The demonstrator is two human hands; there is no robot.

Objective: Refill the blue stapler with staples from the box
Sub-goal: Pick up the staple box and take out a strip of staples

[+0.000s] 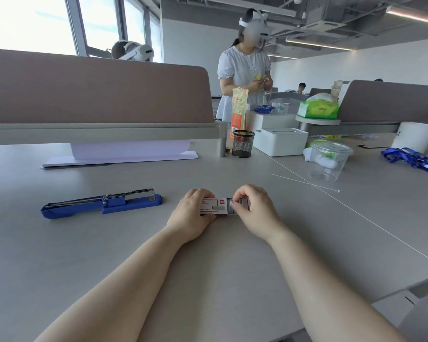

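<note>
The blue stapler (101, 203) lies on the grey table (84, 243) to the left, folded fully open with its metal staple track facing up. In the middle of the table sits a small white and red staple box (214, 206). My left hand (192, 215) grips the box's left end. My right hand (253, 209) pinches the grey inner tray with staples (232, 206), which sticks out of the box's right end. The stapler lies apart from both hands.
A black mesh pen cup (243, 143), a white box (279, 141) and a clear plastic cup (329, 160) stand at the back right. Blue lanyards (413, 159) lie far right. A white folder (120, 154) rests under the desk divider. A person stands beyond the table.
</note>
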